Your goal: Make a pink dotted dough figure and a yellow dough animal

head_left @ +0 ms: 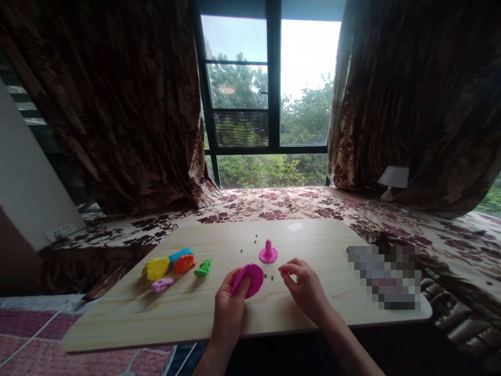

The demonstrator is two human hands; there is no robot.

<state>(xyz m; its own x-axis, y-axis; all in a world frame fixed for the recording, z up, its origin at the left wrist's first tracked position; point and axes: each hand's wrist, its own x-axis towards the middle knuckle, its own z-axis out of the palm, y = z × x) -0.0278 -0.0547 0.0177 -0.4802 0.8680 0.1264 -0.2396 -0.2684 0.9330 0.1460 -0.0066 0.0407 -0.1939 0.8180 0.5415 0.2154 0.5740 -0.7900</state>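
Observation:
My left hand (230, 303) grips a flat, round magenta modelling clay disc (253, 279), thumb pressed on its face, held tilted above the table. To its right, my right hand (303, 287) has its thumb and forefinger drawn together in a pinch. Whatever may be between those fingertips is too small to make out. Just beyond both hands stands a magenta clay piece (268, 253), a round base with an upright peg in its middle. Tiny green clay bits (265, 275) lie between the hands, and a few more are scattered farther back, such as one green bit (241, 250).
On the table's (168, 324) left lie lumps of yellow clay (157, 268), blue clay (180, 254), orange clay (183, 264), pale pink clay (162, 285) and green clay (203, 267). A blurred-out object (385, 279) rests at the right edge. A small lamp (393, 180) stands by the window.

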